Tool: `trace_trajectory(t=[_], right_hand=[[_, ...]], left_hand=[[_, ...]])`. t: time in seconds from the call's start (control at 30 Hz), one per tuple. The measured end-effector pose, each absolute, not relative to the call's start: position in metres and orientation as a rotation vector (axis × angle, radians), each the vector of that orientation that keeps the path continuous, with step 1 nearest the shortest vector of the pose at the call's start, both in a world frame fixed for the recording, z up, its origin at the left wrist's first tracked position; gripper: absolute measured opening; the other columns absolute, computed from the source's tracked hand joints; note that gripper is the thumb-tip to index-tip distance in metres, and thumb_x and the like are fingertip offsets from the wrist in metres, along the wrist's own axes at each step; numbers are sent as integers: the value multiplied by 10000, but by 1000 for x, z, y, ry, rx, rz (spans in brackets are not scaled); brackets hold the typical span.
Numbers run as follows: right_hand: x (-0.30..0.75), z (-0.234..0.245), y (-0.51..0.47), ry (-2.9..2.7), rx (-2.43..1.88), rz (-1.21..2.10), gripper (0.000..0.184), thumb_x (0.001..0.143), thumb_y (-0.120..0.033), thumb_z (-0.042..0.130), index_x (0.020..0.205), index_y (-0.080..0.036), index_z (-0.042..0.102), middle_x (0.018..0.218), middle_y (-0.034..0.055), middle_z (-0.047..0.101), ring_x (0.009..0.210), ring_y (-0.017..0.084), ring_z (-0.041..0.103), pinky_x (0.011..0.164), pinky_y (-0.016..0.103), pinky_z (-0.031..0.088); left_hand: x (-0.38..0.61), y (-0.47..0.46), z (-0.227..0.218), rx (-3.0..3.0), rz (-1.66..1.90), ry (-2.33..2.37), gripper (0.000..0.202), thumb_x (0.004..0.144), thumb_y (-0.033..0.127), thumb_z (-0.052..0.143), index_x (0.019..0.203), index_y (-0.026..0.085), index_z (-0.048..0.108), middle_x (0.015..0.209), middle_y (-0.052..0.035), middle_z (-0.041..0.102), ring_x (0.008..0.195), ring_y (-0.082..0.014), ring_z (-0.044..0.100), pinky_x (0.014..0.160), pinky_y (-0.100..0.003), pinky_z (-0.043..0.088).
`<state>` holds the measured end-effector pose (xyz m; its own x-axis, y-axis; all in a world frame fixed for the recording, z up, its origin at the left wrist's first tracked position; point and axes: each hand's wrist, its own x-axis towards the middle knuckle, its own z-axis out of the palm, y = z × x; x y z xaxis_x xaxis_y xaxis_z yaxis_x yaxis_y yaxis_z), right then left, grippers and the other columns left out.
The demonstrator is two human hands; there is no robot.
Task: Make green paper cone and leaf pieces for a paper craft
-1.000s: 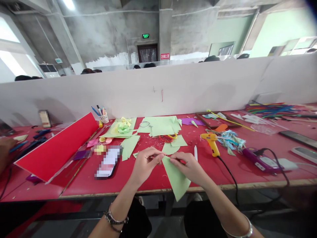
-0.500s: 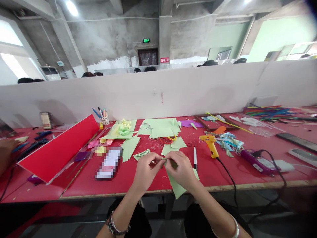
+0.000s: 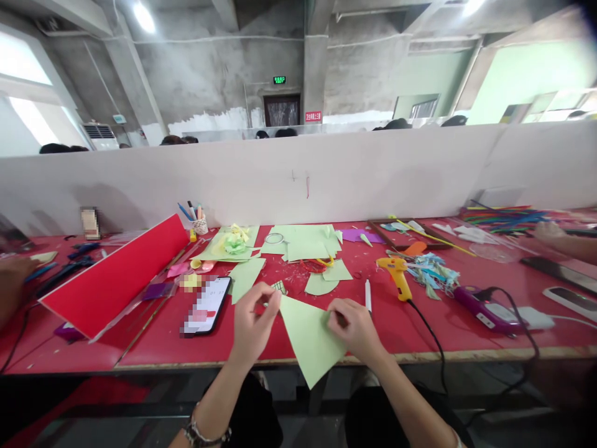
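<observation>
Your hands are apart, each closed on the same light green paper triangle (image 3: 310, 339): your left hand (image 3: 254, 320) pinches its upper left corner and your right hand (image 3: 357, 326) grips its right corner. The sheet lies stretched between them at the front edge of the red table (image 3: 466, 356), with its lower point hanging past the edge. The paper looks thin, so pulling your hands further apart could tear or crease it, and a loose pinch could let it slide off toward your lap. A small cut green scrap (image 3: 278, 287) sits just beside your left fingertips and could get swept away. The phone (image 3: 208, 305) lies near your left hand. A white pen (image 3: 368, 294) lies near your right, and beyond it stand the yellow glue gun (image 3: 396, 274) and its black cable (image 3: 429, 330), which could snag a sleeve or the sheet. Another person's hand (image 3: 550, 231) works well apart at the far right.
</observation>
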<state>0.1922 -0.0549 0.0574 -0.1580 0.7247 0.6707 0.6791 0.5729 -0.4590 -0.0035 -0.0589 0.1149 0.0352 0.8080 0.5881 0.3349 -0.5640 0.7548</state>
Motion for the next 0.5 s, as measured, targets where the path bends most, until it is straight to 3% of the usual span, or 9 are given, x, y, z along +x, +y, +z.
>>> trace_trajectory(t=[0.13,0.2,0.27,0.33,0.43,0.5], right_hand=[[212,50,-57,-1780,-1192,110,168,751,-134,376,629,-191,477,543,-11,496,504,118,475,500,212,380],[212,55,-58,-1706,-1151,160,147,789,-186,373,832,-182,514,739,43,583,685,153,559,624,254,439],[205,63,-59,-1782,-1107,177,371,775,-292,454,1126,-175,430,1063,121,554,997,218,519,830,364,405],[198,71,-60,-1985,-1119,151,556,719,-375,549,1221,-211,376,1220,130,472,1141,264,422,953,482,263],[194,77,-59,-2103,-1161,171,180,776,-314,521,937,-259,579,998,42,624,953,212,566,989,542,89],[198,76,-59,-2087,-1173,181,115,807,-254,491,759,-239,595,774,-18,660,748,151,611,994,522,41]], left_hand=[[-23,-59,122,1990,1628,1262,166,807,223,471,648,178,486,567,34,475,521,-85,460,515,-190,372],[-25,-60,125,2170,1459,1180,150,803,213,478,664,179,522,568,26,518,520,-89,497,551,-204,400],[-23,-61,128,2292,1328,1062,140,804,215,480,685,183,547,566,17,556,526,-99,525,578,-220,425],[-24,-62,130,2304,1359,979,127,804,212,482,702,186,553,563,7,583,560,-115,551,604,-236,446],[-34,-60,130,2304,1450,959,124,805,189,480,699,188,542,556,4,590,599,-127,565,617,-243,457],[-43,-58,125,2437,1485,1090,106,798,181,490,715,187,556,652,-16,603,660,-133,572,646,-245,456]])
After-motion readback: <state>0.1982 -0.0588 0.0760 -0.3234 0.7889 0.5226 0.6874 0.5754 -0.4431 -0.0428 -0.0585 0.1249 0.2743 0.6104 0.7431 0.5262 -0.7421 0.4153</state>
